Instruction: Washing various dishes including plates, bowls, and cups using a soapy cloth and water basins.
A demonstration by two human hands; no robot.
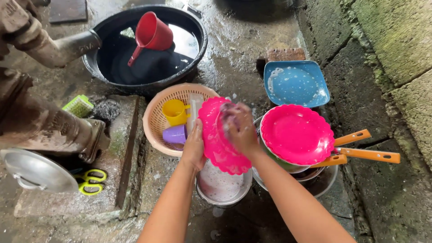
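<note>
Hands first: we record our left hand [194, 146] gripping the left rim of a bright pink scalloped plastic plate [215, 144], held tilted on edge at the middle of the scene; our right hand [240, 130] lies pressed on the plate's face, fingers curled and blurred. Whether a scrubber sits under it we cannot tell.

Items, left to right:

- Rusty metal pump body with spout [40, 117], far left edge.
- Round grey metal lid [36, 171], near left, lying on the wet concrete slab [121, 148].
- Yellow-handled scissors [91, 181], just beside the lid.
- Green ribbed sponge [78, 106] and grey steel-wool pad [105, 109], side by side, far end of the slab.
- Large black round basin of water [148, 49], far left of centre, with a red plastic dipper [152, 33] floating in it.
- Beige woven plastic basket [157, 121], just left of the held plate, holding a yellow plastic cup [174, 111] and a purple plastic cup [174, 134].
- Steel bowl with soapy water [222, 186], near, directly below the held plate.
- Second pink scalloped plate [297, 134], right of our hands, resting atop stacked pans with orange handles [371, 155].
- Blue square plastic dish [295, 83], wet, far right of centre.
- Mossy stone wall [396, 58], right edge.
</note>
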